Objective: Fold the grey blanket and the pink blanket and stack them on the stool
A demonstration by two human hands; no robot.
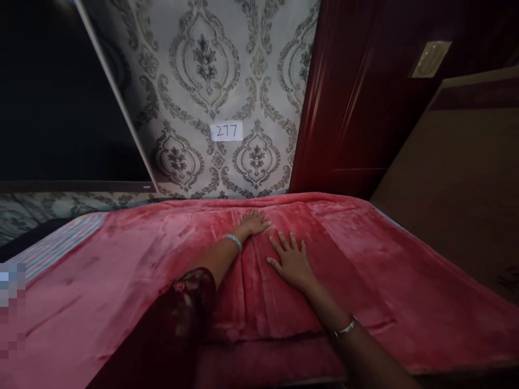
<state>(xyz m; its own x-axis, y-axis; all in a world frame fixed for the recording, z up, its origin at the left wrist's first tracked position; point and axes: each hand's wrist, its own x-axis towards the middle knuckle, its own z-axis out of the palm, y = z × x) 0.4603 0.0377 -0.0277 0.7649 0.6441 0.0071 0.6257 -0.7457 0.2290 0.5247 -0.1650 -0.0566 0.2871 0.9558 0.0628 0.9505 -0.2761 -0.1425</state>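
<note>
A plush red-pink blanket [357, 248] is spread wide in front of me, with a darker, folded-looking section at its middle. My left hand [253, 222] rests flat on the far middle of it, fingers spread, a pale bangle on the wrist. Closer and to the right, my right hand [292, 262] also lies palm down on the plush, its fingers apart. A silver bangle circles that forearm. Lengthwise creases run in the fabric between and below the two hands. Neither hand grips anything.
A striped cloth [60, 246] shows under the blanket's left side. Behind stands a patterned wall with a paper label [226, 131] reading 277. A large dark screen [65, 97] is at left, a dark red door frame [324, 108] and brown panel [458, 178] at right.
</note>
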